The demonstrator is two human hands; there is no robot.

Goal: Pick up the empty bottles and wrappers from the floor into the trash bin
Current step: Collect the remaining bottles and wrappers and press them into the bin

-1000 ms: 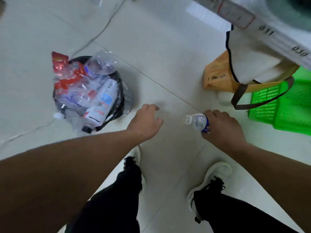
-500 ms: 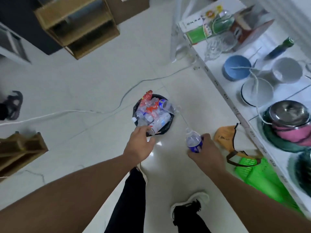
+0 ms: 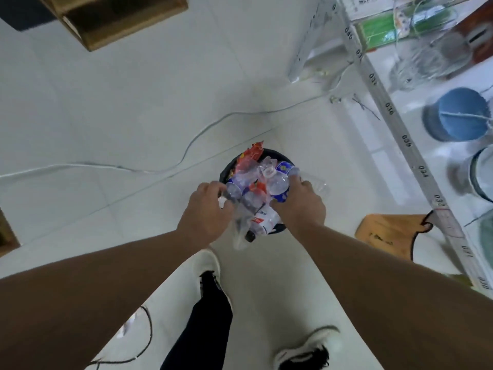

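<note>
A black trash bin stands on the white floor, heaped with clear plastic bottles and red wrappers. My right hand is over the bin's right side, shut on a clear bottle with a blue label that rests on the heap. My left hand is at the bin's left side, its fingers curled around crumpled clear plastic that spills over the front rim beside a white-labelled bottle.
A white cable runs across the floor behind the bin. To the right stands a metal shelf with bowls and glassware, an orange bag at its foot. A wooden cabinet is at the top left. My feet are below the bin.
Both hands have moved forward onto the bin. The right hand has brought the blue-labelled bottle down onto the heap, and the left hand has closed on the clear plastic at the rim.
</note>
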